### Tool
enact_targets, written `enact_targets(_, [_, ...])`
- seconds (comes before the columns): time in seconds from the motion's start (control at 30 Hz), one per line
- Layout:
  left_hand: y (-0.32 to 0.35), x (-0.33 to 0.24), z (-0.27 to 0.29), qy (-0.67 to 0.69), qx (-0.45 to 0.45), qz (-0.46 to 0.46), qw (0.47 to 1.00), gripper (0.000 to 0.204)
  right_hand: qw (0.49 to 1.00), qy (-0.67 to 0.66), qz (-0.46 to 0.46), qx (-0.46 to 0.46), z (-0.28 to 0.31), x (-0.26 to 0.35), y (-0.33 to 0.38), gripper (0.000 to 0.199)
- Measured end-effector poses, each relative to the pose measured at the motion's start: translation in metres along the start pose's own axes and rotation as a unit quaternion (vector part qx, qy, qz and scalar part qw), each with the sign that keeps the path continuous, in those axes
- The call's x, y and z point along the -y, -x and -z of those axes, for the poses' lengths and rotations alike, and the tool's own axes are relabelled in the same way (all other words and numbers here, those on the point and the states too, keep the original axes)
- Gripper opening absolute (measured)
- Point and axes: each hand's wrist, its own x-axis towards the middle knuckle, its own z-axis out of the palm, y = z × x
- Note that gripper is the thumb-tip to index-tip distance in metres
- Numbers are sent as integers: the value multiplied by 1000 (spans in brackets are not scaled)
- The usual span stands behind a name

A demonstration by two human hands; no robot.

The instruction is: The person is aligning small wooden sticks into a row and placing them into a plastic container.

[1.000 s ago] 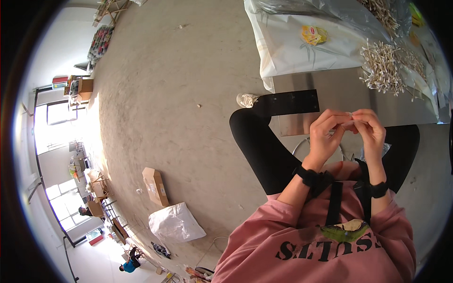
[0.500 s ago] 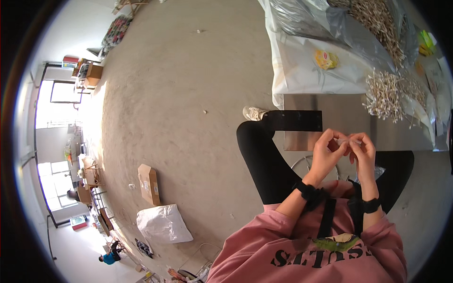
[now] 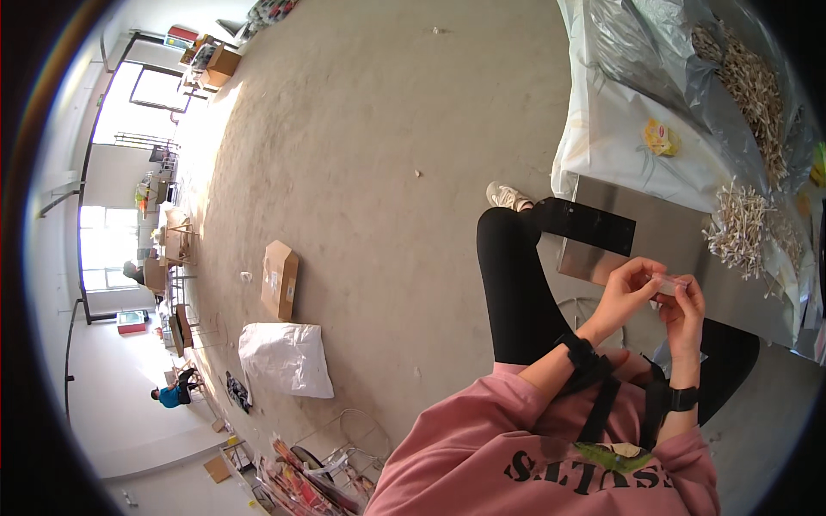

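Note:
My left hand (image 3: 630, 295) and my right hand (image 3: 686, 318) meet above the near edge of a metal-topped table (image 3: 671, 211). Between their fingertips is a small translucent plastic piece (image 3: 664, 285), perhaps a little bag or box; its exact kind is too small to make out. Both hands are closed on it, the left from its left side and the right from below. Just beyond them, to the right, lies a loose heap of white-tipped cotton swabs (image 3: 742, 230). A black flat plate (image 3: 588, 225) rests at the table's left side, near my knee.
More swabs (image 3: 750, 95) fill a grey plastic bag (image 3: 645, 52) on white sheeting. A yellow packet (image 3: 661, 138) lies on that sheeting. On the concrete floor to the left are a cardboard box (image 3: 280, 279) and a white sack (image 3: 288, 359). A seated person (image 3: 175, 391) is far off.
The view has turned, so the table now sits farther right and tilted. My fingers have shifted, and the small plastic piece between them shows more plainly.

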Motion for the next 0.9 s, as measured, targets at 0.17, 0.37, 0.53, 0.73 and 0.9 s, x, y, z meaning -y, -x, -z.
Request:
enact_targets(0.17, [-7, 7, 2, -5, 14, -3, 1000, 21, 999, -22, -19, 17, 9, 0, -2, 17])
enact_targets(0.37, [-3, 6, 8, -100, -7, -72, 992, 20, 999, 6, 42, -7, 6, -17, -3, 29])
enact_targets(0.53, [-10, 7, -1, -181, -28, -201, 962, 15, 994, 64, 88, -13, 34, -27, -15, 32])
enact_targets(0.73, [-15, -1, -10, -154, -79, -203, 964, 10, 984, 126, 107, -62, 44, -27, -31, 36])
enact_targets(0.9, [-12, -1, -10, -173, -92, -250, 948, 8, 966, 204, 132, -93, 51, -28, -32, 35])
